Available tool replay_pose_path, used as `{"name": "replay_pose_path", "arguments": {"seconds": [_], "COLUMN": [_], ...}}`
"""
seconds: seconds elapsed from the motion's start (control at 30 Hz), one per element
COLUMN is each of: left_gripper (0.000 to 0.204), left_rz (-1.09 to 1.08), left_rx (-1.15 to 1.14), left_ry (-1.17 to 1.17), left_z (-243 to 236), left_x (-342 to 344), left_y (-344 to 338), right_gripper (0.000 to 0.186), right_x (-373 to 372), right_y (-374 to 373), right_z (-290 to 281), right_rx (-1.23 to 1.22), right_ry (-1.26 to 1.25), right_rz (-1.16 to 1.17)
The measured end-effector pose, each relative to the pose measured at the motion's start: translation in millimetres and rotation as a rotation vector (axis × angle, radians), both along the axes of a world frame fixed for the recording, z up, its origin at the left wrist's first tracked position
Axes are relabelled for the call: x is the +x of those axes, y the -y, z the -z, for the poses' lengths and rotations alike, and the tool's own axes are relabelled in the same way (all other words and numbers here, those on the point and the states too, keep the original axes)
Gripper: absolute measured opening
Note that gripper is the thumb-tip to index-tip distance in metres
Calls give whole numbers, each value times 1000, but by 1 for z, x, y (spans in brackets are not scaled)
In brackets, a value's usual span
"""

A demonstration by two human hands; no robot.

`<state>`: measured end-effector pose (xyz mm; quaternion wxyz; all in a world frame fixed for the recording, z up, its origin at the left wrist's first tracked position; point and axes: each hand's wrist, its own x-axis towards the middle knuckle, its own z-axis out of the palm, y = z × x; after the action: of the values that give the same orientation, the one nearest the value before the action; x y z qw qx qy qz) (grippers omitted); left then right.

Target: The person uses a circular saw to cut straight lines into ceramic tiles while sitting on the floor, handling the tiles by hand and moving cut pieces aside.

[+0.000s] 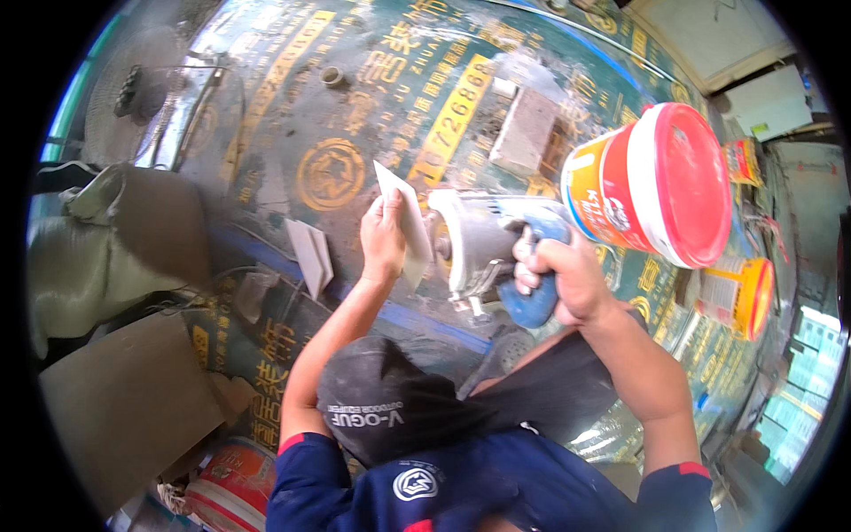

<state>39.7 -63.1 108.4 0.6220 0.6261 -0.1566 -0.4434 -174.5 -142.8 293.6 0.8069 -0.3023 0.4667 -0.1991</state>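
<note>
My left hand (382,232) holds a thin white tile (407,238) upright by its edge, thumb on its face. My right hand (567,275) grips the blue handle of a grey power tool (472,240), whose round front end faces the tile; whether they touch I cannot tell. A small stack of white tile pieces (308,255) lies left of my left wrist. Just beyond my right hand stands a red-lidded paint bucket (603,191). A dusty grey block (523,130) sits above the tool on the printed green floor covering (257,160).
An orange bucket (720,293) stands at the right. A wire-guarded fan (137,97) and a bulging sack (115,239) are at the left. Cardboard (124,399) and a red bucket (229,489) lie lower left. A small cup (332,77) sits at the top.
</note>
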Motion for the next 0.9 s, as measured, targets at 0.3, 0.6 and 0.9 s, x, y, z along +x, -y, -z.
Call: {"name": "replay_pose_path", "arguments": {"seconds": [0.3, 0.6, 0.9], "left_gripper": [34, 54, 76], "left_rz": [147, 562, 1124], "left_rx": [773, 1102, -19], "left_ry": [685, 1052, 1443], "left_z": [74, 45, 36], "left_x": [137, 164, -40], "left_y": [-121, -119, 64], "right_gripper": [32, 19, 12], "right_x": [-12, -43, -72], "right_y": [14, 41, 47], "right_z": [-19, -28, -45], "right_rx": [-76, -149, -166], "right_ry": [-112, 15, 44], "right_rz": [105, 290, 449]}}
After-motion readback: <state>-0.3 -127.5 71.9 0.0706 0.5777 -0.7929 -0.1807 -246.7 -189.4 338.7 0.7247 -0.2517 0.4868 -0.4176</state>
